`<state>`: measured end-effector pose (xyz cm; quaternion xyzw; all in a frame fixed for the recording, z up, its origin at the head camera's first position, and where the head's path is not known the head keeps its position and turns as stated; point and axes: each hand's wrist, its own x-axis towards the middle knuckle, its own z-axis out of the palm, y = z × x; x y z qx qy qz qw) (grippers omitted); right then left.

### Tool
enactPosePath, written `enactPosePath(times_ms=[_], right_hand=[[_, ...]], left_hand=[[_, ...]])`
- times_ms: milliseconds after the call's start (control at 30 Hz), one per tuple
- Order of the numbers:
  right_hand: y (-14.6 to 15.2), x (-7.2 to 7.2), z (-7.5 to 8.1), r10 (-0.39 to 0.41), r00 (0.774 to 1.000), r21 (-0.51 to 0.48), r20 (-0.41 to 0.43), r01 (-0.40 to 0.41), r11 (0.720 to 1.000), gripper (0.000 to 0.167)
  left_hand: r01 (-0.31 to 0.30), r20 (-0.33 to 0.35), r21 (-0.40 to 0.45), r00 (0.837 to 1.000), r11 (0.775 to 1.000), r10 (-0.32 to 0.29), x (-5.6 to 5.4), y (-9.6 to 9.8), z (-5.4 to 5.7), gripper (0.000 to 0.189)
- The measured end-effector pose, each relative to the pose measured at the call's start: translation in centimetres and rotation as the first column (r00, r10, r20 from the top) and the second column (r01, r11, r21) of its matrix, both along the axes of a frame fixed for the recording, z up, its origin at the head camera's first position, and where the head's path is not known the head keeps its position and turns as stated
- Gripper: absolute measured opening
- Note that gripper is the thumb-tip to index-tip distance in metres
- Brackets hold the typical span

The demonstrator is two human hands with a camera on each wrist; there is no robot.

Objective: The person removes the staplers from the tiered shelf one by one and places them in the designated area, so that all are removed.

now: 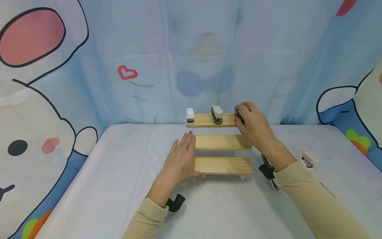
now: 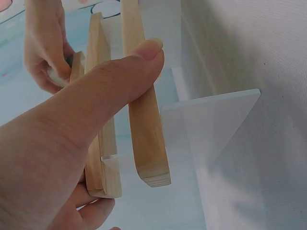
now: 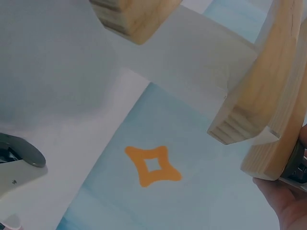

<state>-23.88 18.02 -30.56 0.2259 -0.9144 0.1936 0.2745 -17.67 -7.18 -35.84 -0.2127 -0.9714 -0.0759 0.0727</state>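
Observation:
My right hand [image 1: 257, 129] holds a dark stapler [image 1: 239, 115] at the right end of the top wooden board [image 1: 229, 120] of a three-step stand. Fingers hide most of this stapler; in the right wrist view its black end [image 3: 296, 165] shows beside the board. A white stapler [image 1: 190, 116] stands on the board's left end, and a light grey stapler [image 1: 217, 115] with a dark base near its middle. With fingers straight, my left hand [image 1: 180, 159] rests along the stand's left side. Its thumb [image 2: 120, 79] lies across the lowest board [image 2: 146, 139].
Right of the stand, a pink-topped stapler [image 1: 309, 157] lies on the white tablecloth [image 1: 226, 209]. Another stapler [image 1: 276, 186] there is partly hidden by my right wrist. Clear side supports [image 2: 216, 115] hold up the boards. A blue printed curtain [image 1: 262, 59] hangs behind.

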Motion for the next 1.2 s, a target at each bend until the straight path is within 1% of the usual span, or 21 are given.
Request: enactPosePath(times_ms=[333,533,700,967,1200], right_hand=[[1.1,-0.1,0.0,0.063,0.998,-0.015,-0.020,-0.063,0.998,0.030],[1.6,0.5,0.3,0.047,0.999,-0.019,-0.015,-0.047,0.999,0.031],[2.0,1.0,0.4,0.051,0.997,-0.014,-0.051,-0.051,0.999,0.031],[2.7,2.1,0.5,0.032,0.997,-0.028,-0.076,-0.035,0.999,0.033],[3.4,3.1,0.3,0.013,0.994,-0.021,-0.112,-0.016,1.000,0.037]], left_hand=[[0.005,-0.013,-0.009,1.000,1.000,-0.005,0.0,0.2,0.0,0.133],[0.007,-0.016,-0.003,1.000,1.000,-0.007,0.0,0.2,0.0,0.133],[0.003,-0.011,-0.006,1.000,1.000,-0.003,0.0,0.1,0.1,0.132],[-0.004,0.002,-0.006,1.000,1.000,0.004,0.1,0.1,0.1,0.132],[-0.002,-0.014,-0.012,1.000,1.000,0.002,0.1,0.1,0.0,0.132]])
